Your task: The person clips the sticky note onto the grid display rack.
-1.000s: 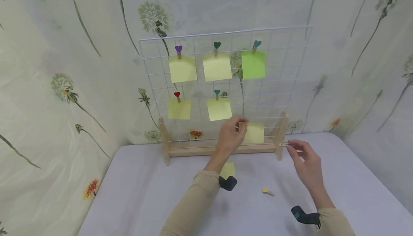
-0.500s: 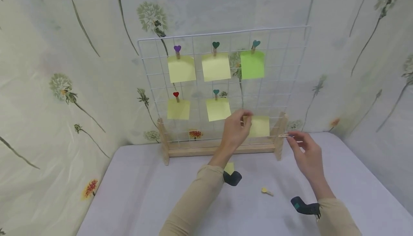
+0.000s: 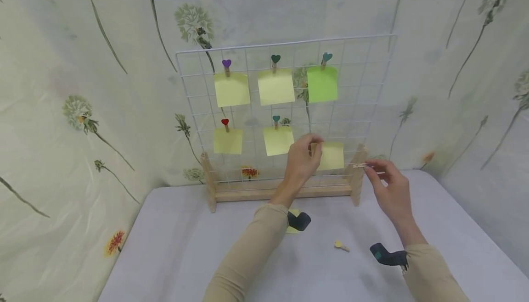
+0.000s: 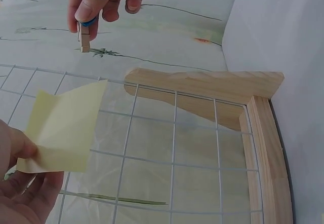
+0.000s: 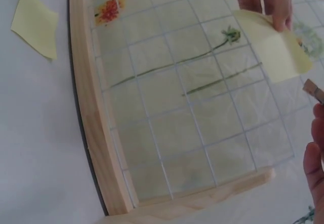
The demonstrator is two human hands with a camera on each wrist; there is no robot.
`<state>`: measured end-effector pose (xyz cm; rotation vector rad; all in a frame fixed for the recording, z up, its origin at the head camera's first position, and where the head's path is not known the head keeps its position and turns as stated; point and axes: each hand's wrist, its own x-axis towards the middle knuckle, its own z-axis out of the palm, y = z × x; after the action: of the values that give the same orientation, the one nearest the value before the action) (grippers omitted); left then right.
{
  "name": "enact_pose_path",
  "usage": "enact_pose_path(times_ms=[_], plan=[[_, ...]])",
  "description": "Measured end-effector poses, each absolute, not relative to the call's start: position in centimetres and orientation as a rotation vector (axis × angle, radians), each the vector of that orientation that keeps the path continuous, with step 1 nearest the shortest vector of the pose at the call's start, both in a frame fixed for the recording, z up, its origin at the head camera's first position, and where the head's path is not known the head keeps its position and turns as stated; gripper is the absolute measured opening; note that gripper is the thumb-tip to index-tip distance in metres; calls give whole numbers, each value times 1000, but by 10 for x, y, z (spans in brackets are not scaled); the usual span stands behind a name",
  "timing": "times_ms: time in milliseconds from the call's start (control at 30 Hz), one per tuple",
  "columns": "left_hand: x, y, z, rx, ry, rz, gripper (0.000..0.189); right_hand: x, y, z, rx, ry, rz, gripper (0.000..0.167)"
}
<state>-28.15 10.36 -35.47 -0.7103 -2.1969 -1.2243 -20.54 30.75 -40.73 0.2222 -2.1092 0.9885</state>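
My left hand [image 3: 303,159] pinches a yellow sticky note [image 3: 331,156] by its left edge, in front of the lower right of a white wire grid [image 3: 351,95]. In the left wrist view the note [image 4: 66,127] bends slightly between thumb and fingers. To the right of the grid, my right hand [image 3: 390,192] pinches a small wooden clothespin [image 3: 359,165]. A bit of blue shows on that clothespin [image 4: 85,39] under the thumb, its bare wooden end pointing toward the note.
Heart-topped clothespins hold several notes on the grid, one of them a green note [image 3: 322,84]. A wooden stand [image 3: 285,193] carries the grid. On the table [image 3: 173,247] lie a yellow-topped clothespin [image 3: 341,246] and another yellow note [image 5: 35,24], partly behind my left wrist in the head view.
My left hand has raised the sticky note along the grid and moved it slightly right. My right hand has risen with the clothespin and come a little closer to the note.
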Motion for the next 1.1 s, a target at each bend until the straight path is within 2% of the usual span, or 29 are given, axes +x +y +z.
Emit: enact_pose_path(times_ms=[1100], plan=[[-297,114,-339,-635,-2240,-1194,16,-230,300,-377,318,-2107,886,23]])
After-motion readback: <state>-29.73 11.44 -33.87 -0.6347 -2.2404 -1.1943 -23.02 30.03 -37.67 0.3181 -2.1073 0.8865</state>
